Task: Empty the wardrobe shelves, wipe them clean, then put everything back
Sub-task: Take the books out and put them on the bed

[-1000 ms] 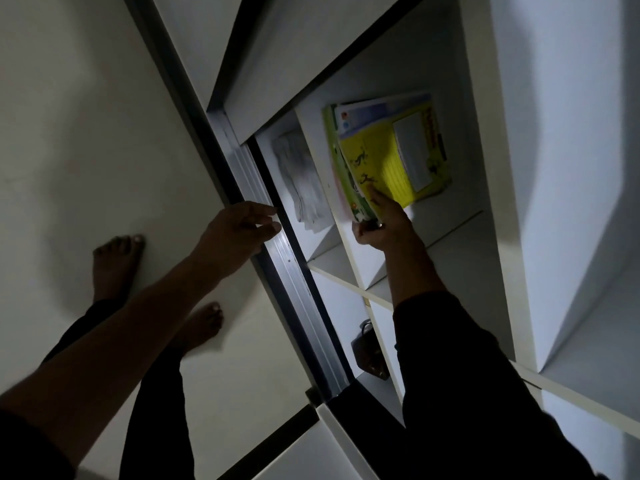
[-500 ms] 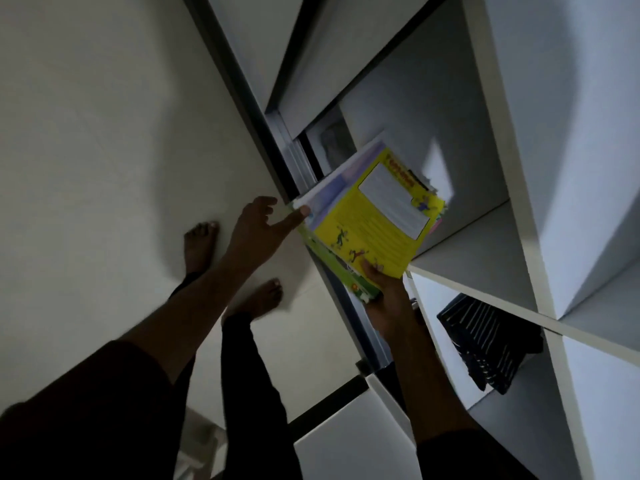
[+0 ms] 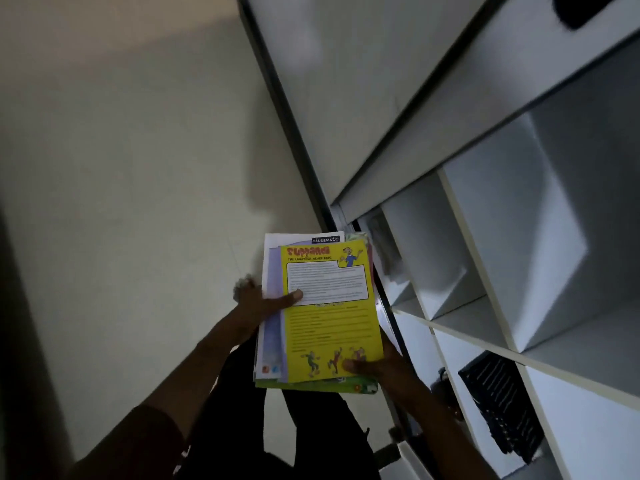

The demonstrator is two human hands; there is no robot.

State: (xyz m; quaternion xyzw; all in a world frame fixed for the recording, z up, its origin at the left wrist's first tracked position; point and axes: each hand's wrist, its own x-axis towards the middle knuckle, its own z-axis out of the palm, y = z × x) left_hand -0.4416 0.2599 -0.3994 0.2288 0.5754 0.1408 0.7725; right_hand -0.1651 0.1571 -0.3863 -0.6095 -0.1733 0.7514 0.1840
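Note:
I hold a stack of books [image 3: 329, 327], a yellow comic on top, in front of me and outside the white wardrobe [image 3: 519, 237]. My left hand [image 3: 263, 303] grips the stack's left edge, thumb lying across the yellow cover. My right hand [image 3: 374, 367] holds the near right corner, thumb on top and fingers underneath. The shelf compartment [image 3: 485, 320] to the right of the books is bare.
A dark striped folded cloth [image 3: 502, 407] lies in the lower compartment. A pale garment or paper [image 3: 384, 251] shows in the narrow compartment behind the sliding door frame [image 3: 301, 143]. Pale floor [image 3: 121, 202] spreads to the left. My dark trouser legs are below the books.
The books came out of the shelf and now sit level in front of me. My left hand left the door frame and took hold of the stack's left edge.

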